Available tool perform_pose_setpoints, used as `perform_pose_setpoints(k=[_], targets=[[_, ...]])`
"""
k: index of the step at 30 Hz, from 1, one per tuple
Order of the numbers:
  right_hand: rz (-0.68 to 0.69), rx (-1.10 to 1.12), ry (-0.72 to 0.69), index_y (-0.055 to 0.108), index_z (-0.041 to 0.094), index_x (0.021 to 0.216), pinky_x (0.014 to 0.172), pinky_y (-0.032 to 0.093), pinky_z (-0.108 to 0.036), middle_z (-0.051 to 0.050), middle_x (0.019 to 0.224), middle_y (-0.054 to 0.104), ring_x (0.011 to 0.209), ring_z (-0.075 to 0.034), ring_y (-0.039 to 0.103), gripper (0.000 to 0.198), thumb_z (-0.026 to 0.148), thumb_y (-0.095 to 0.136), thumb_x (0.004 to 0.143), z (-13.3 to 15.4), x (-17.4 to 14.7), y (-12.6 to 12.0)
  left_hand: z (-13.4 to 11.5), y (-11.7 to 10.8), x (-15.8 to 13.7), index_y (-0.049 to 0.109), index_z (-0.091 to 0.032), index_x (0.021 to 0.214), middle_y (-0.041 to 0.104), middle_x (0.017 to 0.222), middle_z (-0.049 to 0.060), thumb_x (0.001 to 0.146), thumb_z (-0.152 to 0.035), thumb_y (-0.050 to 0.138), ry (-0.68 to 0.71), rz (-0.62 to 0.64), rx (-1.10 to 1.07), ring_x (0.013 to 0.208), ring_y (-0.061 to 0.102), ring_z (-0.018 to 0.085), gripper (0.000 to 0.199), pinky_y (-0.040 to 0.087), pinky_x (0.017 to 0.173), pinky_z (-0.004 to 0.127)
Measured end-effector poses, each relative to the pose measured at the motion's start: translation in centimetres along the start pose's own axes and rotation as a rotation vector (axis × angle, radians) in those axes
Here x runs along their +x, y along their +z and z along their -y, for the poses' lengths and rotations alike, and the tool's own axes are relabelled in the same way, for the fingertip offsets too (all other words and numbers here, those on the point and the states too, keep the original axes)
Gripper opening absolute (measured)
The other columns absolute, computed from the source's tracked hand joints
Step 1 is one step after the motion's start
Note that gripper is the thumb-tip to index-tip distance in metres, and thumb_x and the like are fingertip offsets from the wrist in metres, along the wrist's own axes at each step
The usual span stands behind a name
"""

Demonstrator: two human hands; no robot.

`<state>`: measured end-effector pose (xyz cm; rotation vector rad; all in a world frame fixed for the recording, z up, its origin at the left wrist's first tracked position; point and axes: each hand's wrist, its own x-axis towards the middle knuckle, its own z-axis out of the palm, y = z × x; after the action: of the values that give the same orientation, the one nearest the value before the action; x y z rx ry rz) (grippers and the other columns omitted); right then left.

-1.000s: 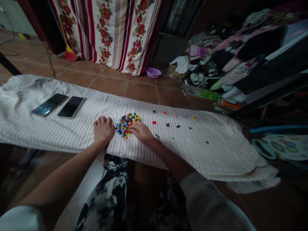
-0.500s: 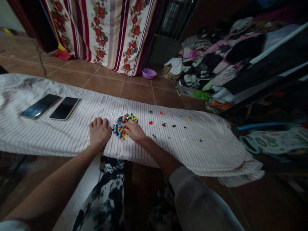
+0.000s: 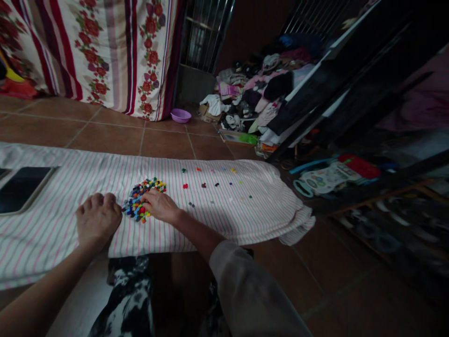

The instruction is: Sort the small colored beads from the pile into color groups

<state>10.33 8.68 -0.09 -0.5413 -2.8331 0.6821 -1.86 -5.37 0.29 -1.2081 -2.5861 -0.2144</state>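
A heap of small pieces in many colours (image 3: 135, 206) lies on the striped cloth (image 3: 217, 224). My right hand (image 3: 160, 206) reaches over the heap's right side, its fingertips pinched together among the pieces; whatever is between them is too small to make out. Just left of the heap, my left hand (image 3: 97, 219) rests on the cloth with its fingers curled in and nothing visible in them. Right of the heap, small groups sorted by colour sit in rows, among them red pieces (image 3: 185, 186), brown pieces (image 3: 204, 185) and yellow pieces (image 3: 233, 170).
A phone (image 3: 26, 188) lies at the cloth's left, with part of another dark device at the frame edge. Beyond are a tiled floor, a purple basin (image 3: 180, 115), a floral curtain (image 3: 115, 56) and a heap of clothes (image 3: 252, 89). A toy (image 3: 326, 180) stands right.
The view has swung to the right, so everything sits further left in the picture. My right hand stays at the heap, and my left hand stays beside it on the cloth.
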Motion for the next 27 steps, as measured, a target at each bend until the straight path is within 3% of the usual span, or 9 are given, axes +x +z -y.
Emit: perform_pose_setpoints(k=[14, 19, 24, 27], targets=[[-0.105, 0.104, 0.057, 0.068, 0.021, 0.104, 0.085, 0.046, -0.028, -0.004, 0.101, 0.064, 0.094, -0.016, 0.060, 0.022, 0.010, 0.057, 0.088, -2.3, -0.8, -0.1, 0.4, 1.1, 0.4, 0.058, -0.017, 0.107, 0.057, 0.111, 0.014, 0.093, -0.031, 0.031, -0.035, 0.028, 0.002, 0.109, 0.050, 0.031, 0.033, 0.036, 0.086, 0.041], [-0.188, 0.122, -0.016, 0.070, 0.021, 0.102, 0.086, 0.046, -0.028, -0.003, 0.099, 0.063, 0.093, -0.015, 0.060, 0.021, 0.012, 0.055, 0.090, -2.2, -1.2, 0.1, 0.4, 1.0, 0.5, 0.058, -0.017, 0.108, 0.056, 0.111, 0.015, 0.093, -0.030, 0.031, -0.035, 0.041, -0.005, 0.109, 0.048, 0.031, 0.034, 0.034, 0.087, 0.042], [-0.066, 0.036, -0.139, 0.071, 0.025, 0.105, 0.085, 0.046, -0.027, -0.003, 0.103, 0.061, 0.095, -0.015, 0.059, 0.023, 0.014, 0.055, 0.093, 0.2, -0.7, 0.4, 0.4, 1.1, 0.5, 0.058, -0.017, 0.109, 0.056, 0.111, 0.015, 0.092, -0.030, 0.031, -0.042, 0.052, -0.020, 0.109, 0.047, 0.031, 0.034, 0.034, 0.088, 0.042], [0.001, -0.078, -0.120, 0.072, 0.024, 0.105, 0.085, 0.046, -0.028, -0.005, 0.105, 0.059, 0.095, -0.016, 0.058, 0.023, 0.014, 0.056, 0.093, 1.2, -0.1, 0.4, 0.4, 1.2, 0.5, 0.058, -0.017, 0.109, 0.056, 0.111, 0.015, 0.092, -0.029, 0.031, -0.040, 0.040, -0.032, 0.110, 0.047, 0.031, 0.033, 0.034, 0.089, 0.042]])
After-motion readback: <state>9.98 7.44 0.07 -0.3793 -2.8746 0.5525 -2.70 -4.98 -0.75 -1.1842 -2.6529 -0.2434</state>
